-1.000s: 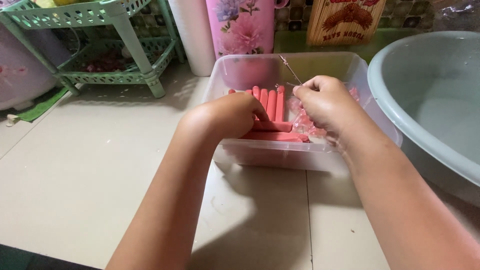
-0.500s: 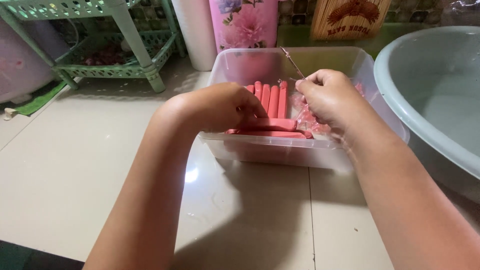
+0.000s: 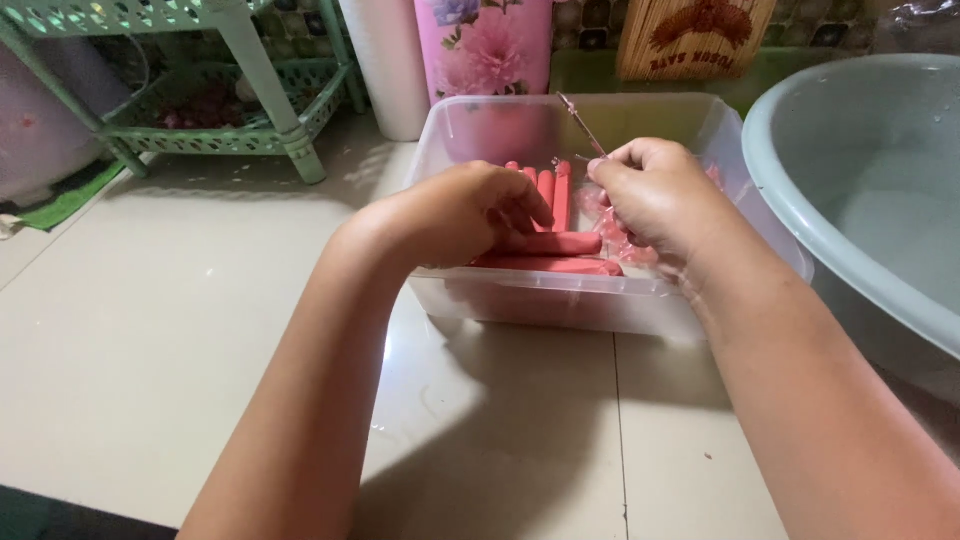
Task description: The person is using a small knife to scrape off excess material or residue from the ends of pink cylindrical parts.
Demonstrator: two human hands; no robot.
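Note:
A clear plastic tub (image 3: 560,300) sits on the tiled floor and holds several red sausages (image 3: 555,195) and crumpled clear wrappers (image 3: 625,240). My left hand (image 3: 460,212) reaches into the tub with its fingers curled over a sausage (image 3: 560,243) lying crosswise. My right hand (image 3: 655,190) is over the tub's right side, fingers closed on a thin metal tool (image 3: 580,122) whose tip points up and away. What the right hand's fingertips touch underneath is hidden.
A large pale green basin (image 3: 850,190) stands to the right, touching the tub's corner. A green plastic rack (image 3: 230,120) is at the back left. A pink flowered container (image 3: 490,45), a white cylinder (image 3: 385,65) and a wooden box (image 3: 695,35) stand behind the tub.
Both hands stay in the tub with small shifts. The left hand has settled lower onto the crosswise sausage. The view has tilted slightly.

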